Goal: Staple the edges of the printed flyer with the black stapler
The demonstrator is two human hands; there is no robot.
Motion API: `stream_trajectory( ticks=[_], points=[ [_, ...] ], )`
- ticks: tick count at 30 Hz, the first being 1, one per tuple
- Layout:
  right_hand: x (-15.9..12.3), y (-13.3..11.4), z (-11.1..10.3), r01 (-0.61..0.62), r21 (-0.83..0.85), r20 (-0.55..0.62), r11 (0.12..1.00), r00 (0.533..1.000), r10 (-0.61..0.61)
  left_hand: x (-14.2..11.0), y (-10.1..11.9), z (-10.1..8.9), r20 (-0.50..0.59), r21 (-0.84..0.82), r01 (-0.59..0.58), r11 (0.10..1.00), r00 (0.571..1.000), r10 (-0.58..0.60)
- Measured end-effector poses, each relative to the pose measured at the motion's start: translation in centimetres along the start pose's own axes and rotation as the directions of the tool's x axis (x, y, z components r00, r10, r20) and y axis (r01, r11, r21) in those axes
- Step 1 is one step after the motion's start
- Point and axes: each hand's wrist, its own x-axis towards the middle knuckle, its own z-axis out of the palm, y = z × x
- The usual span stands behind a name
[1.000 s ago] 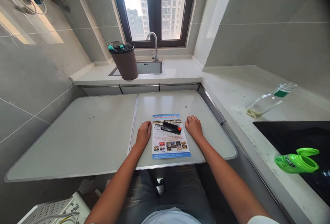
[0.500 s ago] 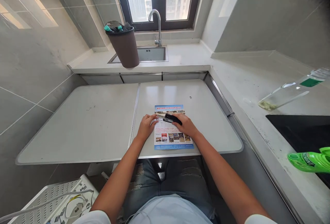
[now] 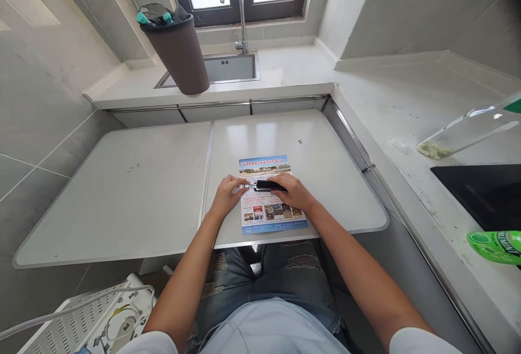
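Note:
A black stapler (image 3: 268, 185) with a silvery metal part at its left end is held just over a printed leaflet (image 3: 274, 227) on the white table. My right hand (image 3: 296, 194) is closed around the stapler's right end. At the other end, my left hand (image 3: 228, 194) pinches the metal part between thumb and fingers. Whether a small separate piece is between those fingertips, I cannot tell. Part of the leaflet's print is covered by the stapler and my right hand.
Small dark bits (image 3: 300, 141) lie on the folding table (image 3: 154, 196) beyond the leaflet. A brown bin (image 3: 179, 55) stands by the sink (image 3: 234, 69). On the right counter are a tilted clear bottle (image 3: 468, 128), a green container (image 3: 496, 246) and a black panel (image 3: 480, 191).
The stapler's parts, spread apart at an angle before, now lie closer together and more level. My left fingers stay at its metal end. The whole view has tilted down a little.

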Motion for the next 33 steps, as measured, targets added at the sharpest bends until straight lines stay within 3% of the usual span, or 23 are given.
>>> stream_trajectory(
  ticks=[11,15,19,24,29,33],
  points=[
    [0.0,0.1,-0.1,-0.056,0.061,0.011,0.997,0.998,0.055,0.1,-0.3,0.3,0.008,0.017,-0.042,0.999,0.999,0.042],
    [0.1,-0.1,-0.6,-0.095,0.151,-0.063,0.984,0.992,0.106,0.2,-0.2,0.1,-0.026,0.005,-0.068,0.998,0.997,0.068],
    [0.1,-0.3,-1.3,-0.103,0.241,-0.126,0.965,0.983,0.137,0.0,0.0,-0.1,0.017,0.024,-0.081,0.996,0.997,0.08],
    [0.4,-1.0,-1.7,-0.08,0.34,-0.054,0.937,0.993,0.104,-0.3,0.8,-0.4,-0.006,-0.085,-0.053,0.995,0.999,0.052],
    [0.9,-1.6,-0.4,0.0,0.383,0.072,0.924,0.997,-0.03,-0.2,0.9,-0.4,0.132,-0.065,-0.146,0.987,0.979,0.153],
    [1.0,-1.6,0.2,0.004,0.364,0.096,0.931,0.995,-0.042,0.0,0.4,-0.1,0.19,-0.005,-0.172,0.985,0.967,0.17]
  ],
)
